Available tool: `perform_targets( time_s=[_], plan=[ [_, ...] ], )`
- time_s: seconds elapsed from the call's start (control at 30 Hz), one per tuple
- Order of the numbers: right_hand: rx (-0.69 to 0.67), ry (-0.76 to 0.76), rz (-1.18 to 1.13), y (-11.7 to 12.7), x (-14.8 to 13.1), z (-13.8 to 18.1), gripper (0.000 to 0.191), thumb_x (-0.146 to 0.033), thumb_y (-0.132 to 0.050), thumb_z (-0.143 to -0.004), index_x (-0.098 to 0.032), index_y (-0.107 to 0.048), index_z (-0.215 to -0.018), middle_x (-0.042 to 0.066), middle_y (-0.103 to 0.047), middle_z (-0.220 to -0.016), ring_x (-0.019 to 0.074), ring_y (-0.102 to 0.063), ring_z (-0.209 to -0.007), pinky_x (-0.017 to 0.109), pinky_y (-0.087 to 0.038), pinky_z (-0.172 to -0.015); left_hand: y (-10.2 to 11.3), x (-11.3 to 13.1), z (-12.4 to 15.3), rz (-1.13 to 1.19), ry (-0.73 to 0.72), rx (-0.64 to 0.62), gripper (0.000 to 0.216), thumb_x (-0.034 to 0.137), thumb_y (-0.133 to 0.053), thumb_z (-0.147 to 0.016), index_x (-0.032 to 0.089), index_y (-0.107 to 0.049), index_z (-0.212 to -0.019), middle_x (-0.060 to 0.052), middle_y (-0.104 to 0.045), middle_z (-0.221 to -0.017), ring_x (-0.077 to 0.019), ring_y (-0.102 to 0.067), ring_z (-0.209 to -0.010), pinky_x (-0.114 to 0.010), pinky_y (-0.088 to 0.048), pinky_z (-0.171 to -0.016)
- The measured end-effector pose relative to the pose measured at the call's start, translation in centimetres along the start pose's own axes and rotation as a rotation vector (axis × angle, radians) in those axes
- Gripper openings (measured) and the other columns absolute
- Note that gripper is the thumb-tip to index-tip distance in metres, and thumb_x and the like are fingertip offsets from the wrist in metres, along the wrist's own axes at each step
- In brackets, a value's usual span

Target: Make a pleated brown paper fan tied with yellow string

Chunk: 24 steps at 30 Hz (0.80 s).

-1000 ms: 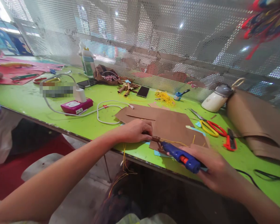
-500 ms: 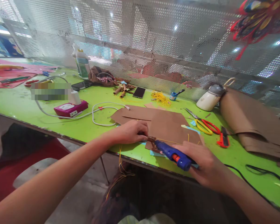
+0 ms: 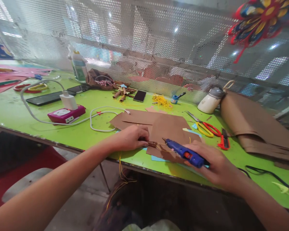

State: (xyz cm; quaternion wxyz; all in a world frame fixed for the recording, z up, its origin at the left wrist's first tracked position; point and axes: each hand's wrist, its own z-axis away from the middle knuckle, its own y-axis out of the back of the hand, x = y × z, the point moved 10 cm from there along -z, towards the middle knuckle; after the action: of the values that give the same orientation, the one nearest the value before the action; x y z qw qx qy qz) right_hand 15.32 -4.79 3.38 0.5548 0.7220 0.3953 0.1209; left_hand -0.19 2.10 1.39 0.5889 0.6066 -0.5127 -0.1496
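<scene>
My left hand [image 3: 132, 138] is closed in a pinch on a small brown paper roll [image 3: 152, 144], which points to the right just over the table's front edge. My right hand [image 3: 212, 163] grips a blue hot glue gun [image 3: 186, 153], its nozzle aimed left and a little apart from the roll. Yellow thread runs from the roll's end towards the right, and more yellow thread [image 3: 121, 166] hangs down over the table edge. Beneath both hands lie brown paper sheets [image 3: 170, 128], with light blue paper [image 3: 159, 158] showing under them.
Scissors [image 3: 204, 126] and a red-handled cutter [image 3: 223, 141] lie at right, before a large brown paper roll [image 3: 252, 118]. A white cable [image 3: 91, 118] loops from a purple power adapter [image 3: 66, 114]. Phones [image 3: 139, 96], yellow thread [image 3: 162, 101] and small rolls [image 3: 122, 93] lie behind. Perforated metal backs the table.
The glue gun has drawn back to the right, so its nozzle is now apart from the paper roll. My left hand keeps its pinch. The view has shifted slightly.
</scene>
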Motion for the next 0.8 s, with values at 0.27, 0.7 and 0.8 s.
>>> perform_targets(
  time_s=[0.27, 0.7, 0.8],
  plan=[
    [-0.066, -0.395, -0.563, -1.5, 5.3, -0.8, 0.032, -0.041, -0.052, -0.084, -0.014, -0.065, -0.094, 0.008, -0.069, -0.085, 0.0197, -0.064, -0.076, 0.031, -0.053, -0.069, 0.0, 0.4, 0.3, -0.064, -0.005, 0.005, 0.015, 0.023, -0.054, -0.083, 0.015, -0.066, -0.079, -0.004, -0.059, -0.080, -0.0123, -0.055, -0.073, -0.021, -0.041, -0.069],
    [0.249, -0.505, 0.068, 3.7, 12.5, -1.8, 0.040, -0.048, -0.052, -0.081, -0.015, -0.063, -0.100, 0.009, -0.069, -0.083, 0.0228, -0.062, -0.075, 0.033, -0.048, -0.066, 0.0, 0.2, 0.3, -0.127, 0.023, 0.007, 0.019, 0.029, -0.053, -0.084, 0.016, -0.066, -0.082, -0.004, -0.059, -0.082, -0.0124, -0.055, -0.073, -0.021, -0.040, -0.068],
    [0.207, -0.456, 0.320, 3.4, 15.7, -2.9, 0.041, -0.043, -0.054, -0.080, -0.014, -0.062, -0.106, 0.012, -0.066, -0.100, 0.0259, -0.060, -0.090, 0.034, -0.046, -0.075, 0.0, 0.1, 0.4, -0.123, 0.016, 0.017, 0.019, 0.029, -0.052, -0.085, 0.016, -0.066, -0.081, -0.003, -0.059, -0.082, -0.0123, -0.055, -0.073, -0.021, -0.040, -0.068]
  ],
)
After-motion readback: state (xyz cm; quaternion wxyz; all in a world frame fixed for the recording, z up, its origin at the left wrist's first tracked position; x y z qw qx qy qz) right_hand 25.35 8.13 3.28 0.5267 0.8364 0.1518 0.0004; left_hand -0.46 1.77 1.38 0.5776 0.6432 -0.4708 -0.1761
